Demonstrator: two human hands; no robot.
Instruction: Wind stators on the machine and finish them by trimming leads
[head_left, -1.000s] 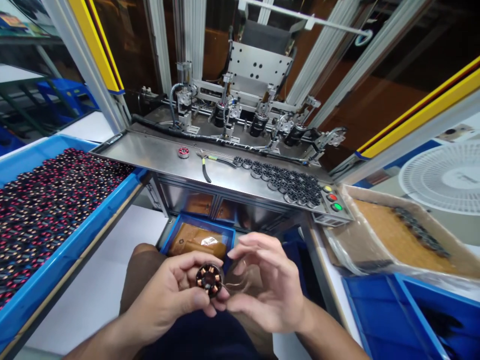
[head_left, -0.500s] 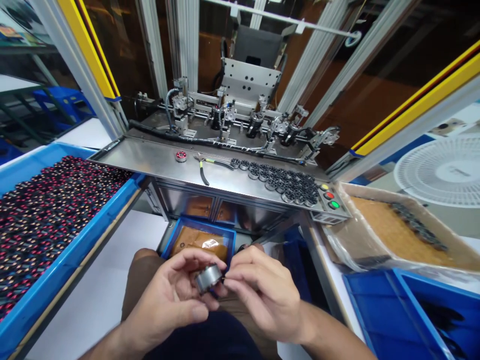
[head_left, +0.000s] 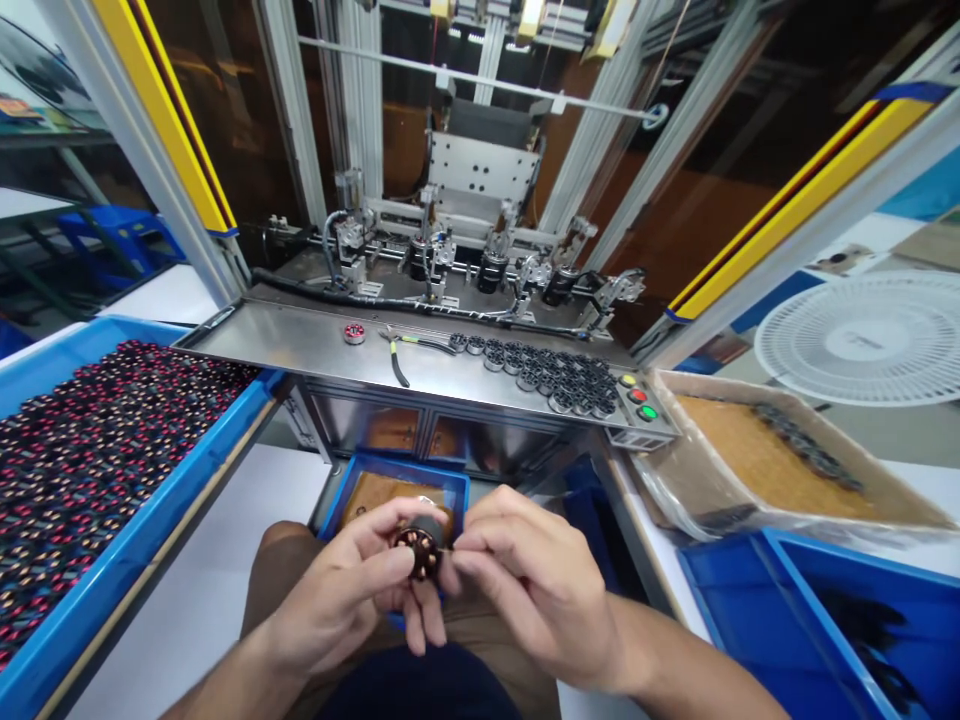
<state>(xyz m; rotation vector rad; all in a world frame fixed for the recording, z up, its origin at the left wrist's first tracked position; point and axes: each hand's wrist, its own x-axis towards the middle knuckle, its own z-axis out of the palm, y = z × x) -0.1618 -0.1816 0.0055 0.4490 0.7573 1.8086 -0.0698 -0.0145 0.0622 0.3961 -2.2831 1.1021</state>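
Low over my lap, my left hand (head_left: 349, 585) is closed around a small motor stator (head_left: 420, 548), thumb on its near face. Copper windings show in its slots, and its dark round side is turned up and away. Right beside it, my right hand (head_left: 532, 585) pinches a thin wire end (head_left: 445, 549) at the stator's right edge between thumb and forefinger. On the steel bench ahead lie wire cutters (head_left: 397, 358) with black and yellow-green handles, spread apart. A red-and-silver stator (head_left: 354, 334) sits to their left.
Several dark stator cores (head_left: 551, 372) stand in rows near the coloured buttons (head_left: 637, 396). Behind is a winding machine (head_left: 491, 265). A blue tray (head_left: 150, 527) of wound stators is at left, a lined carton (head_left: 750, 455) and blue bin (head_left: 724, 590) at right, a blue tray (head_left: 405, 466) below.
My left hand has turned the stator, so its copper-wound face now shows instead of its silver side. My left thumb has come onto it. My right hand keeps its pinch; the view has shifted.
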